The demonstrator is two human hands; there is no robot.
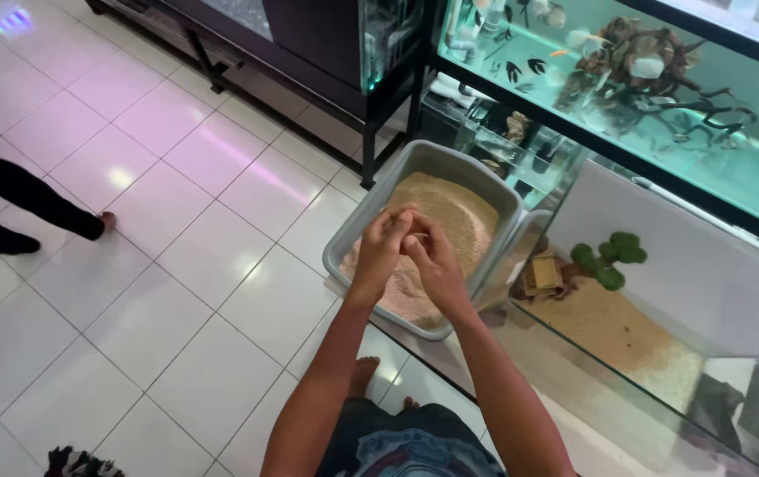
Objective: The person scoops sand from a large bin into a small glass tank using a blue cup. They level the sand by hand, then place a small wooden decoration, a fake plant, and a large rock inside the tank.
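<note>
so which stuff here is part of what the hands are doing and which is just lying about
In use:
- left hand and right hand, pressed together above the sand
- grey tub
- sand in the tub

Lying about:
- glass tank with a small green tree
- lit fish tank
- another person's legs

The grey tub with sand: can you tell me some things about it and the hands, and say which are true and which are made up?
1. The grey tub holds sand. True.
2. Both hands are pressed together above the tub. True: left hand, right hand.
3. The tub stands on a table. False: it sits on the white tiled floor.
4. The glass tank beside the tub is full of water. False: it holds sand and a small green plant.
</note>
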